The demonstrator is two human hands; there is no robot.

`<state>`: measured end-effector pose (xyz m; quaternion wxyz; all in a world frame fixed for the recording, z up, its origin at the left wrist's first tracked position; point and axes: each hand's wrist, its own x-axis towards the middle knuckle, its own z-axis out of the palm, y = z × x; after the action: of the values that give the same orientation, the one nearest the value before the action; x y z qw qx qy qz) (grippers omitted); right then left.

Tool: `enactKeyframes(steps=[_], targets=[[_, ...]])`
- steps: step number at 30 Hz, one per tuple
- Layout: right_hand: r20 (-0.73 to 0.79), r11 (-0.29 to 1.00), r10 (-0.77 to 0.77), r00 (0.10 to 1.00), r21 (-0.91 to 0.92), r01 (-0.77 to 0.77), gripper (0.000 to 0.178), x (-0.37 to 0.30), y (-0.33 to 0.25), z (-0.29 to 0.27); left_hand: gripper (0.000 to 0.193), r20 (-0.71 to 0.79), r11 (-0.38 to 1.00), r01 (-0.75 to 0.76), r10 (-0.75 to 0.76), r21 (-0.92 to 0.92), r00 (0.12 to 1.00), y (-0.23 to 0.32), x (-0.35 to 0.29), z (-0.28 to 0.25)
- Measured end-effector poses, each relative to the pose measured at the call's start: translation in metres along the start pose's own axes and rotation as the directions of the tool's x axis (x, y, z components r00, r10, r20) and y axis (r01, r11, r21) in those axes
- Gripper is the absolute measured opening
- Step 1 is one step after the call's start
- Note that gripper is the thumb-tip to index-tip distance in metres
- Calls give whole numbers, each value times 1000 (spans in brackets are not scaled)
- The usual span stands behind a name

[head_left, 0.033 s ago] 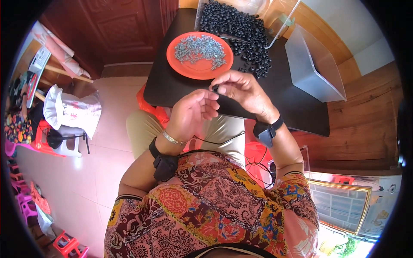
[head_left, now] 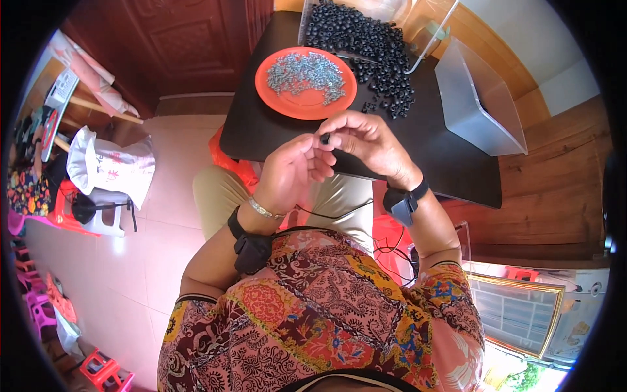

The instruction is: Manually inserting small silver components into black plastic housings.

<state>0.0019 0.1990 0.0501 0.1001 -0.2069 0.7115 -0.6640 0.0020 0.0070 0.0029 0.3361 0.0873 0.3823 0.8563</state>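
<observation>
Close in front of the table's near edge, my two hands meet at the fingertips. My right hand (head_left: 373, 145) pinches a small black plastic knob (head_left: 325, 138) between thumb and forefinger. Against its other side come the curled fingers of my left hand (head_left: 297, 166), thumb and forefinger pressed together; whether a small part sits between them is too small to tell. Just beyond lies an orange-red plate (head_left: 305, 108) with a heap of small silvery screws (head_left: 305, 73). Behind and right of it, many similar black knobs (head_left: 366, 39) spill from a clear bin onto the table.
The dark table (head_left: 450, 166) has a rounded near edge above my knees. An upright translucent bin (head_left: 477, 98) stands on its right side, by a wooden panel (head_left: 555, 176). A red bag (head_left: 228, 160) hangs at the left edge. A thin black cable (head_left: 339, 215) crosses my lap.
Both hands have shifted very slightly, and the black knob shows more plainly between the fingertips. The view has moved a little; the plate and heaps lie as before.
</observation>
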Motion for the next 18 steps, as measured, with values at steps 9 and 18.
enactKeyframes(steps=[9, 18], targets=[[-16, 988, -153, 988, 16, 153, 14, 2, 20, 20, 31, -9, 997, -77, 77, -29, 997, -4, -7, -4], [-42, 962, -248, 968, -127, 241, 13, 0, 18, 29, 27, -7, 994, -106, 106, -9, 994, -8, -7, -9]])
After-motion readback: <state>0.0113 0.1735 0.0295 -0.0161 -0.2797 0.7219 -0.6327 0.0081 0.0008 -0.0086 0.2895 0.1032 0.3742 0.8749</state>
